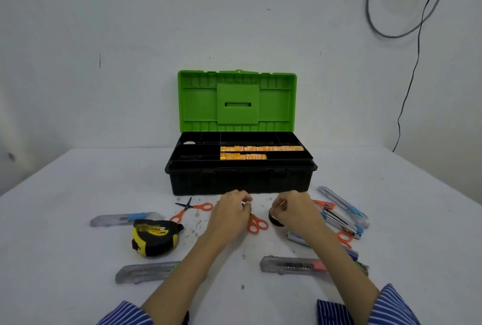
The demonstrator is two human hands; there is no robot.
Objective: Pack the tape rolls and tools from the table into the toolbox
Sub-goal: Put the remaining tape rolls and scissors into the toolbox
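White tabletop (78, 233) runs back to a scuffed white wall, with the toolbox (240, 178) as your landmark. Nearest you, well in front of it, lie two utility knives: one green-tipped (146, 271) on the left, one pink-slider (294, 265) on the right. Closer to the box sits one yellow-and-black tape measure (155, 237) and a blue-slider knife (122, 219). Just before the box, your left hand (229, 211) is curled, pinching something small I cannot make out; your right hand (292, 210) is curled on a black tape roll (276, 219). I count four orange-handled scissors, one (194, 208) left of your hands. Right of the box front lies another blue knife (341, 203). Its green lid (237, 101) stands open; two rows of orange packets (260, 148) fill the tray.
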